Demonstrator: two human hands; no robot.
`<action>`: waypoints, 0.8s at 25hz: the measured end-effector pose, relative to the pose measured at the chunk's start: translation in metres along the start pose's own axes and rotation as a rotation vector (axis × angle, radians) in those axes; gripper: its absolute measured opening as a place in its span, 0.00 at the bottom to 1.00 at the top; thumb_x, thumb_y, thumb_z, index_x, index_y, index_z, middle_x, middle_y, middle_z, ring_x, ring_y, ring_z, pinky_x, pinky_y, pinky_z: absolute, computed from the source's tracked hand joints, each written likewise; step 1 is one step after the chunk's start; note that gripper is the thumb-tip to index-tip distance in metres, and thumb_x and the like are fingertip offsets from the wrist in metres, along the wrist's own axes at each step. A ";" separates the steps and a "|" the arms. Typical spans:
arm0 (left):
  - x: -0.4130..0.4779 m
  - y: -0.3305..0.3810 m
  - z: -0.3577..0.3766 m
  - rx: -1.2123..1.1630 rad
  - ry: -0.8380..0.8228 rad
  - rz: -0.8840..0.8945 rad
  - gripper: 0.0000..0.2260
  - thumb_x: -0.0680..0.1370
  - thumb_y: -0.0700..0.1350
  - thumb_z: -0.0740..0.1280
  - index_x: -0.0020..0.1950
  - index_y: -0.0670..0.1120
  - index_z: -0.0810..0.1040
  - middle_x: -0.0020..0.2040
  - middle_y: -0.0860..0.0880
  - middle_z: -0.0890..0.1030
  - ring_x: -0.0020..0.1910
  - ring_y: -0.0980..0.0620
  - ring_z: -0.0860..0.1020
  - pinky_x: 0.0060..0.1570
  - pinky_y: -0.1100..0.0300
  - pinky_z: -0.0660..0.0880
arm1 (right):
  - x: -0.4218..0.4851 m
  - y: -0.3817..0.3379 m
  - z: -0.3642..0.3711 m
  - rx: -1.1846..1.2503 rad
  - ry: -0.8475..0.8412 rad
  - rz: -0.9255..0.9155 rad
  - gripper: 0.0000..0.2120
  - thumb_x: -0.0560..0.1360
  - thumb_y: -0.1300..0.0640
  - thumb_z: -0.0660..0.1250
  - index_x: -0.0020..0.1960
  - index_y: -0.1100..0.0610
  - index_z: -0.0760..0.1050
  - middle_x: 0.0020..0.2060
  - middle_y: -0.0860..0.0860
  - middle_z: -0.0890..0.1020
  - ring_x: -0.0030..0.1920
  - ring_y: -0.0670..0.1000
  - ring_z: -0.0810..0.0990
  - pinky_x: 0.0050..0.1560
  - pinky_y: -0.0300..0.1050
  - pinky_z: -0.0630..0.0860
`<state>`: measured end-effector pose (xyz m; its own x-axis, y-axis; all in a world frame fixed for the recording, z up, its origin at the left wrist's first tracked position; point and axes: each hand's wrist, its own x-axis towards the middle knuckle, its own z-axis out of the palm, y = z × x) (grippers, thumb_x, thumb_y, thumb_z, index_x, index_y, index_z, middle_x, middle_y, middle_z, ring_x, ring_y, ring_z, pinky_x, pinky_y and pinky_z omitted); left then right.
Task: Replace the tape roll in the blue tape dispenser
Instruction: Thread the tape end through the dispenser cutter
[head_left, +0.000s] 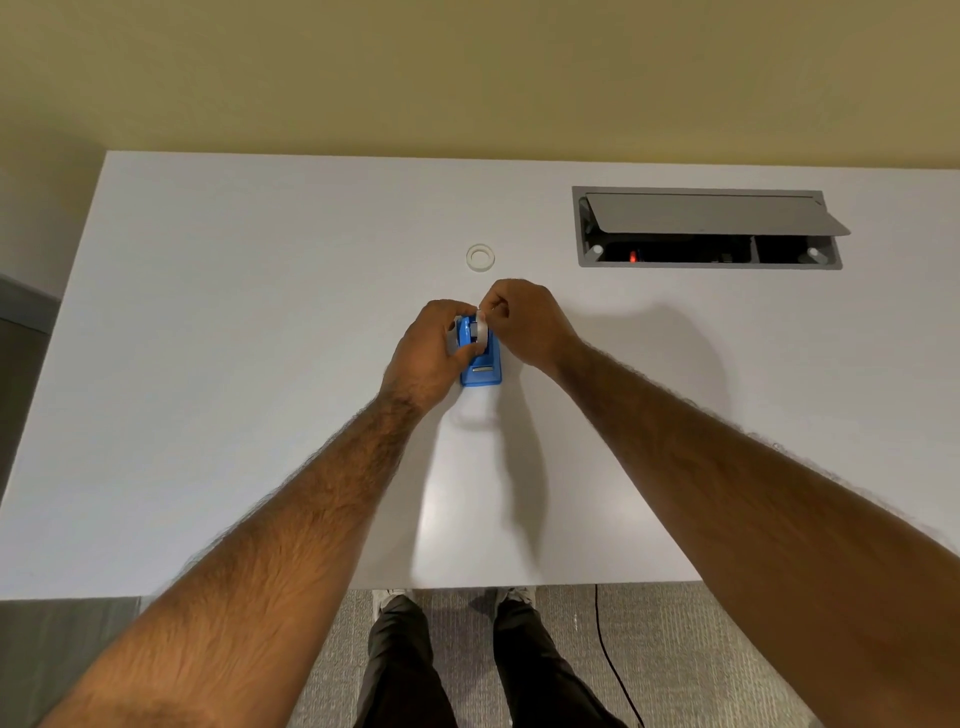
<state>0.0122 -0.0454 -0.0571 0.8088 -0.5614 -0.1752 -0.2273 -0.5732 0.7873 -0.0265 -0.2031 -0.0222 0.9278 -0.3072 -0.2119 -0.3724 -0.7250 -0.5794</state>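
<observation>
Forearms reach in from 7 and 5 o'clock and meet over the middle of the white surface (249, 374). Beneath its near edge I see my dark trousers (400, 670) and pale shoes on grey carpet, with a black cable (609, 657) trailing at 5 o'clock.

My left grip (431, 348) is curled round the far end of the blue tape dispenser (487, 370), which rests on the surface with its cutter end toward me. The tape roll (481, 330) stands on edge in the dispenser's far end. My right grip (524, 322) is closed narrow, thumb and forefinger pinching at the top of that roll; whether they hold a loose tape end I cannot tell.

At 12 o'clock from the dispenser, apart from both hands, a whitish ring (480, 257) lies flat. At 2 o'clock a grey cable hatch (711, 214) is set in the surface, its lid tilted open.
</observation>
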 end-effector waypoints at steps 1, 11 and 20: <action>0.000 0.000 0.001 0.004 -0.001 -0.004 0.19 0.74 0.52 0.72 0.64 0.53 0.74 0.61 0.55 0.77 0.58 0.53 0.78 0.59 0.51 0.76 | -0.002 0.001 0.000 0.008 -0.016 -0.009 0.07 0.76 0.58 0.63 0.50 0.59 0.78 0.47 0.54 0.82 0.44 0.48 0.76 0.47 0.41 0.75; 0.002 0.007 -0.004 -0.013 0.018 0.030 0.18 0.75 0.53 0.71 0.64 0.50 0.76 0.59 0.52 0.79 0.56 0.52 0.78 0.59 0.52 0.76 | -0.007 0.004 0.007 -0.089 -0.075 -0.052 0.04 0.74 0.55 0.62 0.44 0.53 0.75 0.40 0.51 0.78 0.39 0.49 0.76 0.40 0.40 0.71; 0.003 0.007 -0.006 0.008 -0.009 0.015 0.17 0.76 0.51 0.72 0.62 0.49 0.77 0.59 0.51 0.79 0.57 0.51 0.77 0.60 0.53 0.75 | -0.015 -0.004 0.003 -0.170 0.034 -0.082 0.07 0.74 0.59 0.60 0.45 0.57 0.77 0.40 0.52 0.79 0.39 0.51 0.77 0.42 0.46 0.76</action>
<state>0.0164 -0.0477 -0.0490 0.8003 -0.5755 -0.1686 -0.2441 -0.5695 0.7849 -0.0393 -0.1936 -0.0189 0.9549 -0.2611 -0.1414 -0.2969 -0.8414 -0.4514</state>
